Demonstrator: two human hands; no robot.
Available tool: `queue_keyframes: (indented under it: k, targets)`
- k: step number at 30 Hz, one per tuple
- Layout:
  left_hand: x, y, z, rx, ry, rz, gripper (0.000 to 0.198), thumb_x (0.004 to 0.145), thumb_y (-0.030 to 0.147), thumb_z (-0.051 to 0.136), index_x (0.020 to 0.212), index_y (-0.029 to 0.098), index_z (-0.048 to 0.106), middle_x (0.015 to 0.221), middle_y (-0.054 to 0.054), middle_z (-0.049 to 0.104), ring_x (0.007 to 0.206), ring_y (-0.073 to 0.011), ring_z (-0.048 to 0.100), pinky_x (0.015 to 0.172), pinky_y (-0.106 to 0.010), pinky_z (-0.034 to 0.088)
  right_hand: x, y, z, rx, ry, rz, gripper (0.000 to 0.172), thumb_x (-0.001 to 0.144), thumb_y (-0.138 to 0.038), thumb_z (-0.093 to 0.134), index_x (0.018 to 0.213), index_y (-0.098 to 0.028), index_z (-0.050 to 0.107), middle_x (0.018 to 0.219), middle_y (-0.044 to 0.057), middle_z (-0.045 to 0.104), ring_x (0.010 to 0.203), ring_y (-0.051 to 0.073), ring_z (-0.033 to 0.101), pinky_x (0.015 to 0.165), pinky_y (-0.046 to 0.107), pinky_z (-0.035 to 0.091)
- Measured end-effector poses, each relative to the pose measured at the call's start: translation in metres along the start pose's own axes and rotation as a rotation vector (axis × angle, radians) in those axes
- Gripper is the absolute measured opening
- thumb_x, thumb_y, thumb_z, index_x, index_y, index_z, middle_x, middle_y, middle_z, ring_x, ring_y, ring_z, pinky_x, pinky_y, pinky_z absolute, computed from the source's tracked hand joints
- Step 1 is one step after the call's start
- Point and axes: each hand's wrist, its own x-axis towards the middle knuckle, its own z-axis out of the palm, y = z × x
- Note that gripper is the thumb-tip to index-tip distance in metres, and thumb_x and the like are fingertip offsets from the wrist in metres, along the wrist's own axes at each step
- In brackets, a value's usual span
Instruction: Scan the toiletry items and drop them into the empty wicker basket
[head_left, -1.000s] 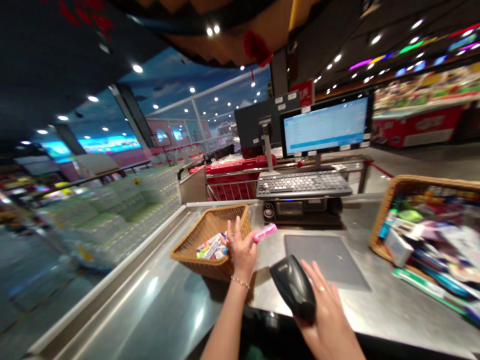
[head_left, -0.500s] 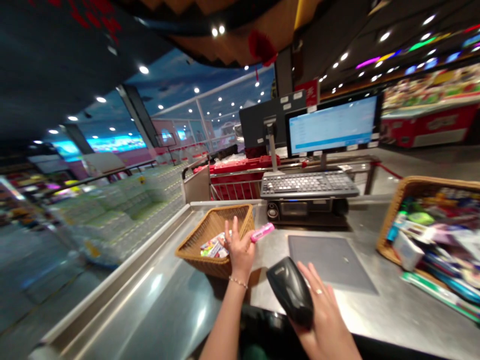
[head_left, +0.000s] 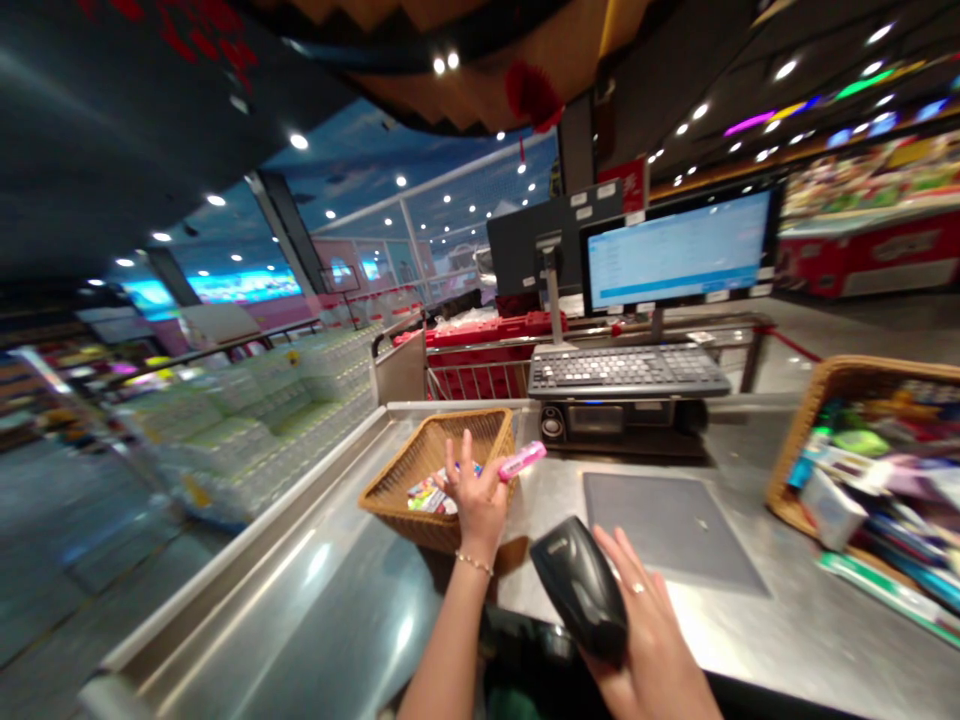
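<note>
My left hand [head_left: 474, 505] is over the near rim of a small wicker basket [head_left: 435, 437], pinching a pink marker-like stick [head_left: 523, 460] at its fingertips. A few small colourful packets [head_left: 431, 495] lie in the basket. My right hand [head_left: 645, 625] grips a black handheld barcode scanner [head_left: 579, 590] just above the steel checkout counter [head_left: 750, 620]. Its fingers wrap the scanner's far side, next to a grey counter mat [head_left: 671, 530].
A large wicker basket [head_left: 806, 440] crammed with packaged goods stands on the counter at right. Behind the mat are a POS keyboard [head_left: 628, 372] and monitor [head_left: 679, 250]. A red shopping cart [head_left: 480, 370] stands beyond, with shrink-wrapped bottle stacks [head_left: 247, 420] at left.
The whole view has drifted slightly, with the scene shifting right. Both hands keep their hold on the pink stick and the scanner, with little movement.
</note>
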Motion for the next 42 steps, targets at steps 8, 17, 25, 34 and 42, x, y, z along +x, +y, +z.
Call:
queue_keyframes:
  k: [8,17,25,34,42]
  targets:
    - [0.003,-0.006,-0.01,0.025,0.007,-0.024,0.024,0.078,0.014,0.064,0.09,0.032,0.076,0.15,-0.003,0.045,0.147,-0.0348,0.019,0.113,-0.071,-0.001,-0.002,0.001,0.003,0.003,-0.008,-0.016,0.069,0.08,-0.011,0.041,0.144,-0.025,0.021,0.146,0.013,0.047,0.144,0.035,0.03,0.106,0.066,0.034]
    - [0.002,-0.021,-0.014,0.045,0.032,-0.071,0.021,0.08,0.016,0.063,0.09,0.029,0.076,0.154,-0.004,0.039,0.147,-0.0357,0.019,0.114,-0.07,0.001,-0.005,0.005,0.007,-0.009,-0.034,-0.014,0.072,0.078,-0.01,0.043,0.146,-0.024,0.024,0.148,0.013,0.046,0.144,0.035,0.03,0.108,0.063,0.035]
    - [0.0,-0.029,-0.02,0.087,0.058,-0.097,0.018,0.081,0.02,0.063,0.089,0.028,0.076,0.151,-0.007,0.043,0.146,-0.0355,0.022,0.113,-0.069,0.007,-0.005,0.005,0.008,-0.004,-0.032,-0.026,0.076,0.077,-0.008,0.042,0.148,-0.023,0.02,0.148,0.013,0.046,0.144,0.034,0.03,0.109,0.062,0.035]
    - [-0.003,-0.036,-0.022,0.113,0.074,-0.133,0.018,0.082,0.021,0.061,0.09,0.024,0.076,0.148,-0.01,0.046,0.144,-0.0362,0.025,0.114,-0.065,0.015,-0.005,0.002,0.007,0.0,-0.037,-0.016,0.059,0.083,-0.012,0.038,0.141,-0.021,0.034,0.146,0.013,0.048,0.143,0.034,0.032,0.106,0.064,0.037]
    - [-0.004,-0.037,-0.019,0.099,0.112,-0.097,0.02,0.083,0.03,0.062,0.096,0.023,0.074,0.147,-0.011,0.045,0.143,-0.0355,0.025,0.113,-0.06,0.026,-0.007,0.007,0.009,-0.007,-0.035,-0.02,0.064,0.082,-0.012,0.04,0.145,-0.023,0.031,0.147,0.012,0.047,0.143,0.033,0.032,0.107,0.062,0.038]
